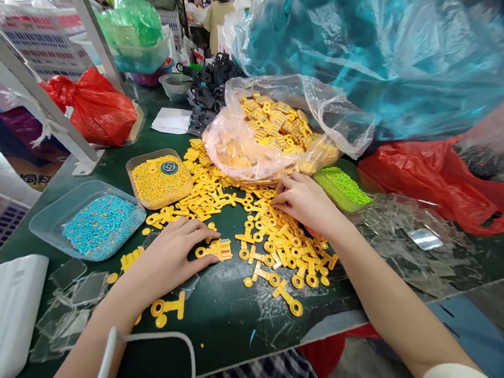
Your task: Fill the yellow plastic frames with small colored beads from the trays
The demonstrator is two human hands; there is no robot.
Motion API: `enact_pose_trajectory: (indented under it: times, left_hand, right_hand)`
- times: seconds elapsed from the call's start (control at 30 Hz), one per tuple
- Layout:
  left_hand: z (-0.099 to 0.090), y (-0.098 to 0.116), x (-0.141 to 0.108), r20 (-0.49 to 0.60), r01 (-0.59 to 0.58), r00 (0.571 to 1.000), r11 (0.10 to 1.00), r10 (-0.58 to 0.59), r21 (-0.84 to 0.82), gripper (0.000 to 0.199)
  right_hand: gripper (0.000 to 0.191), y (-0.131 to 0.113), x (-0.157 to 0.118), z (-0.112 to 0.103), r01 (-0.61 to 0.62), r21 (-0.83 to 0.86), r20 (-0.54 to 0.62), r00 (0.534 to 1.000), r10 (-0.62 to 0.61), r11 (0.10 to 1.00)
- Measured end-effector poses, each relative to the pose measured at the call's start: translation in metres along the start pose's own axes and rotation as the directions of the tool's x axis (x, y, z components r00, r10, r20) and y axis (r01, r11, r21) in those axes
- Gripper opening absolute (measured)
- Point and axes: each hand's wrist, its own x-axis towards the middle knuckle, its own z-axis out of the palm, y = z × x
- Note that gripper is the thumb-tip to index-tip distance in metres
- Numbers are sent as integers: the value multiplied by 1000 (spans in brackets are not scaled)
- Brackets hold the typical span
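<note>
Over the green table, my left hand pinches a flat yellow plastic piece between thumb and forefinger. Rows of red and blue show in that piece's small window, and a ring sits at its other end. Loose yellow T-shaped parts with rings are heaped between my hands. My right hand reaches into the far side of this heap, its fingers bent together; what is between the fingertips is hidden. Just beyond it lies a clear plastic bag full of yellow pieces.
Tubs of blue beads and yellow beads stand at left, a green-bead tub at right. Clear plastic plates lie at left and right. Red bags, black parts and a large blue bag surround the workspace.
</note>
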Motion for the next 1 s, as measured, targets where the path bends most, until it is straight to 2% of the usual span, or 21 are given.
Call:
enact_pose_trajectory:
  times: [0.3, 0.4, 0.5, 0.57, 0.63, 0.77, 0.9, 1.0]
  left_hand:
    - [0, 0, -1, -4, -8, 1000, 1000, 8, 6, 43]
    - [-1, 0, -1, -2, 7, 1000, 1000, -7, 17, 43]
    - [-3, -2, -1, -7, 23, 1000, 999, -23, 24, 43]
    - [-3, -4, -1, -21, 30, 999, 999, -29, 28, 43]
    - [-4, -6, -1, -27, 36, 999, 999, -35, 28, 43]
    - [-4, -9, -1, -28, 57, 998, 998, -57, 0, 48]
    - [-3, -15, 1, -33, 106, 994, 994, -106, -16, 62]
    - [-1, -19, 2, -45, 117, 992, 993, -117, -18, 68]
  right_hand:
    - [16, 3, 1, 4, 31, 28, -7, 1000, -31, 999]
    - [17, 3, 0, 0, 38, 54, -58, 998, -35, 998]
    - [16, 9, -7, -14, -12, 88, -139, 990, 24, 996]
    - [14, 16, -14, -25, -123, 109, -154, 978, 139, 986]
    - [15, 26, -22, -34, -284, 118, -97, 950, 296, 952]
    - [25, 52, -39, -38, -547, 139, 34, 836, 548, 825]
    - [35, 94, -59, -37, -684, 200, -9, 714, 700, 701]
    - [32, 124, -73, -36, -730, 87, 134, 682, 719, 677]
